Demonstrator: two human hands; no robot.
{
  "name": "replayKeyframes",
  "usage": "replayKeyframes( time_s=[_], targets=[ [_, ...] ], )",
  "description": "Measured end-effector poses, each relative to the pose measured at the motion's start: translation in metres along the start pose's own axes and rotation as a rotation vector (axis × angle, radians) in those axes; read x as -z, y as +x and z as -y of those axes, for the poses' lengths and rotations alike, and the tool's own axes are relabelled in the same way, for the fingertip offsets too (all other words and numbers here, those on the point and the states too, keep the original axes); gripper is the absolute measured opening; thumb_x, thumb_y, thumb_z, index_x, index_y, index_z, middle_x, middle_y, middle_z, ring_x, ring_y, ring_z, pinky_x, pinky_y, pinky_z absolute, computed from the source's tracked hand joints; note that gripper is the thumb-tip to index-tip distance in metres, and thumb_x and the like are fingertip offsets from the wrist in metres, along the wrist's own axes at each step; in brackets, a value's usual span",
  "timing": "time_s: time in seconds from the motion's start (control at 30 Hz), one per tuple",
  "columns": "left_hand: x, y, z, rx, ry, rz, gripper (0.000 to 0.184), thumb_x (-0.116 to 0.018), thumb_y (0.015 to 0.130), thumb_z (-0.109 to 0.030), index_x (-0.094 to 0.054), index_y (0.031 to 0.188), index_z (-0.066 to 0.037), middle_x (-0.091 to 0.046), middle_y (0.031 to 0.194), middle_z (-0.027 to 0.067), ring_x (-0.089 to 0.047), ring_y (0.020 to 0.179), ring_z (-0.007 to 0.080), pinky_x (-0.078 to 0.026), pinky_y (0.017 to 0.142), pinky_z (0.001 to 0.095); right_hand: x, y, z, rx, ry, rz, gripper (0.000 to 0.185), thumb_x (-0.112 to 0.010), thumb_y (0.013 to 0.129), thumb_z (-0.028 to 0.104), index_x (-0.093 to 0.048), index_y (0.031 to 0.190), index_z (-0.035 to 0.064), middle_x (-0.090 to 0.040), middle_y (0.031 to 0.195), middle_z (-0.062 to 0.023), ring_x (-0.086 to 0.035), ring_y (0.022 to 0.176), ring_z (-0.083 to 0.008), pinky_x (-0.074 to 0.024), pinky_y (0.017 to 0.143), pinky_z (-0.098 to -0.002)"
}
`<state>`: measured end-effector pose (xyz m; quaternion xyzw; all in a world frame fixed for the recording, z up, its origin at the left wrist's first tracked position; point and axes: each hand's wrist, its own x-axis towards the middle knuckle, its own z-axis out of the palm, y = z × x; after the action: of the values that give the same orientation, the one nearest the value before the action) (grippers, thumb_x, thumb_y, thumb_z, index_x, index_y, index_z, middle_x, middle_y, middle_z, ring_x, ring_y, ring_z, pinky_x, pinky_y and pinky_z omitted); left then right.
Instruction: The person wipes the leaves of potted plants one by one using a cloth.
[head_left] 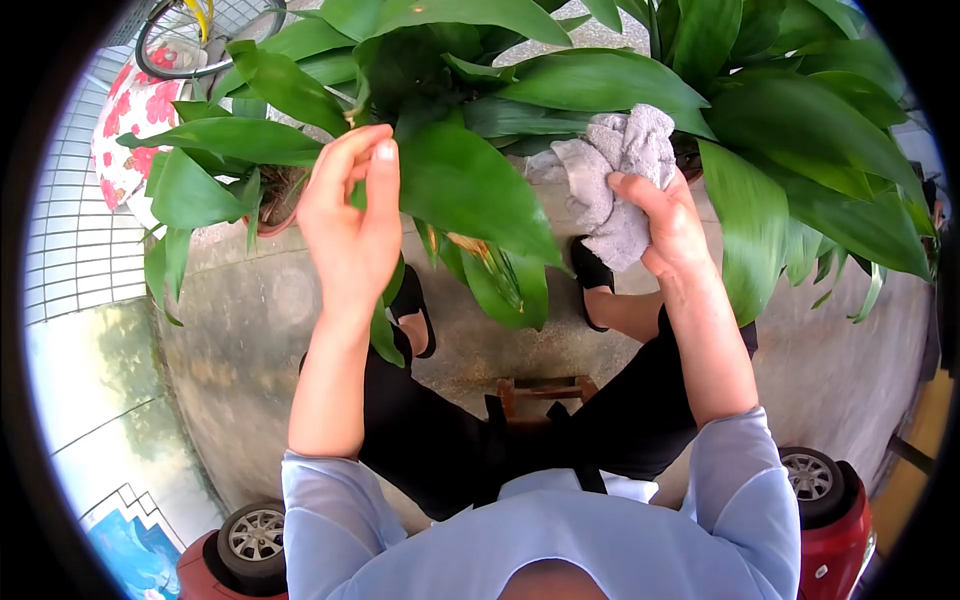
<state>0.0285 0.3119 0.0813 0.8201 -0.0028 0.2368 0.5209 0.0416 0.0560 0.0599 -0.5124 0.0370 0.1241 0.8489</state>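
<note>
My left hand (pixel 355 225) is raised beside a broad green leaf (pixel 470 190) of a potted plant. Its fingers are loosely bent, with a gap between them and the thumb, and nothing shows in the grip. Whether the fingertips touch the leaf is hard to see. In my right hand (pixel 672 222) is a crumpled grey towel (pixel 622 180), bunched between thumb and fingers. The towel hangs in front of the foliage, right of that leaf. Below the leaf, a yellowed, dry-looking leaf (pixel 487 262) droops among green ones.
More broad leaves (pixel 800 130) spread at right, and a plant pot (pixel 280 205) stands at left. My legs straddle a small wooden stool (pixel 545 393) on the concrete floor (pixel 250 330). Red toy-like vehicles with wheels (pixel 255 540) flank me. A bicycle wheel (pixel 160 50) shows at upper left.
</note>
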Motion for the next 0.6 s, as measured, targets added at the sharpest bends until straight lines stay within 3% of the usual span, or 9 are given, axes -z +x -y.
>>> replayKeyframes(
  time_s=[0.07,0.17,0.23,0.43,0.47,0.57,0.6],
  targets=[
    [-0.003,0.010,0.030,0.274,0.013,0.075,0.028,-0.058,0.091,-0.017,-0.059,0.110,0.003,-0.063,0.105,0.0079,-0.058,0.096,0.0132,-0.044,0.087,0.0260,-0.002,0.001,0.000,-0.015,-0.055,-0.003,0.038,-0.054,0.080,-0.001,-0.052,0.118,-0.0029,-0.061,0.108,-0.0097,-0.059,0.096,-0.0166,-0.0471,0.084,-0.0301],
    [-0.011,0.021,0.055,0.463,-0.169,0.057,0.034,-0.060,0.090,-0.021,-0.058,0.111,0.005,-0.061,0.107,0.0089,-0.056,0.098,0.0133,-0.044,0.089,0.0273,-0.006,0.002,-0.007,0.030,-0.121,0.026,0.037,-0.054,0.081,-0.001,-0.052,0.119,-0.0025,-0.060,0.111,-0.0085,-0.057,0.099,-0.0151,-0.0450,0.086,-0.0289],
    [-0.017,0.031,0.070,0.464,-0.231,0.061,0.039,-0.061,0.089,-0.023,-0.056,0.114,0.006,-0.060,0.107,0.0097,-0.056,0.099,0.0151,-0.045,0.089,0.0293,-0.011,-0.001,-0.011,0.057,-0.210,0.088,0.039,-0.054,0.085,0.003,-0.048,0.124,-0.0014,-0.058,0.114,-0.0074,-0.054,0.103,-0.0134,-0.0418,0.090,-0.0284],
    [-0.037,0.049,0.080,0.646,-0.315,0.170,0.035,-0.065,0.086,-0.023,-0.057,0.107,0.004,-0.061,0.098,0.0077,-0.061,0.084,0.0150,-0.049,0.071,0.0241,-0.034,-0.004,-0.016,0.035,-0.249,0.276,0.039,-0.056,0.091,0.021,-0.049,0.122,-0.0009,-0.056,0.114,-0.0078,-0.051,0.105,-0.0133,-0.0413,0.092,-0.0296],
    [-0.042,0.051,0.078,0.689,-0.330,0.181,0.034,-0.066,0.085,-0.023,-0.057,0.105,0.003,-0.061,0.097,0.0071,-0.061,0.081,0.0149,-0.048,0.067,0.0233,-0.033,-0.001,-0.027,0.180,-0.331,0.326,0.044,-0.059,0.090,0.027,-0.049,0.122,-0.0016,-0.057,0.111,-0.0069,-0.053,0.101,-0.0134,-0.0427,0.089,-0.0291],
    [-0.050,0.057,0.086,0.787,-0.383,0.239,0.029,-0.066,0.085,-0.020,-0.054,0.100,0.002,-0.061,0.090,0.0065,-0.061,0.074,0.0143,-0.048,0.060,0.0218,-0.040,-0.005,-0.038,0.179,-0.609,0.450,0.042,-0.065,0.082,0.017,-0.053,0.118,0.0013,-0.062,0.095,-0.0062,-0.056,0.083,-0.0113,-0.0469,0.076,-0.0285],
    [-0.052,0.057,0.092,0.826,-0.415,0.257,0.029,-0.066,0.085,-0.019,-0.053,0.101,0.002,-0.061,0.090,0.0068,-0.061,0.074,0.0140,-0.048,0.059,0.0218,-0.046,-0.009,-0.041,0.138,-0.642,0.436,0.039,-0.064,0.076,0.010,-0.055,0.113,0.0031,-0.062,0.090,-0.0105,-0.059,0.077,-0.0170,-0.0482,0.072,-0.0310]
  ],
)
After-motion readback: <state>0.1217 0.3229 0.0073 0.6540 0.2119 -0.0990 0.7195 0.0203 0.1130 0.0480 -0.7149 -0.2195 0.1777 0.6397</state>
